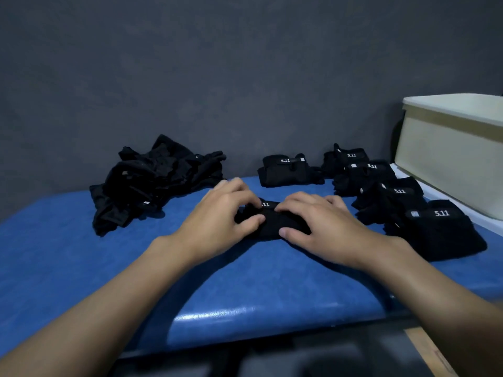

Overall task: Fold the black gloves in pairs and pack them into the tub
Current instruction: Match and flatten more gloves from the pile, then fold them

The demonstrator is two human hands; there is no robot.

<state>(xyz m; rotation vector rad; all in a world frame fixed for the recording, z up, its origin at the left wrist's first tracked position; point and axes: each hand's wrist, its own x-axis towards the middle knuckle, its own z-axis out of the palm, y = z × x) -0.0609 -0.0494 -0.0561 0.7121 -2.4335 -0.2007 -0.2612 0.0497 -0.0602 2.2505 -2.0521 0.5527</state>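
Head view: the left hand and the right hand both sit on the glove pair in the middle of the blue padded table. On each hand the fingers curl over the far edge of the bundle and the thumb presses in from the near side, so both hands pinch the black fabric. A white 5.11 label shows between the fingertips.

The step in hand appears to be closing the fold on this pair. To do it well, the two gloves should lie edge on edge before the fold is pressed, with the label kept on top as on the finished bundles. The thumbs should then run the crease flat so the bundle does not spring open when released. The fabric looks soft, so it will likely unroll if only one side is held.

The pile of unfolded black gloves lies at the back left, well apart from the hands. One folded pair rests behind the hands. A row of folded pairs runs down the right side, near the cream tub at the right edge. The tub's inside is hidden, so I cannot tell whether anything is packed. The folded pairs on the table are not yet in it.
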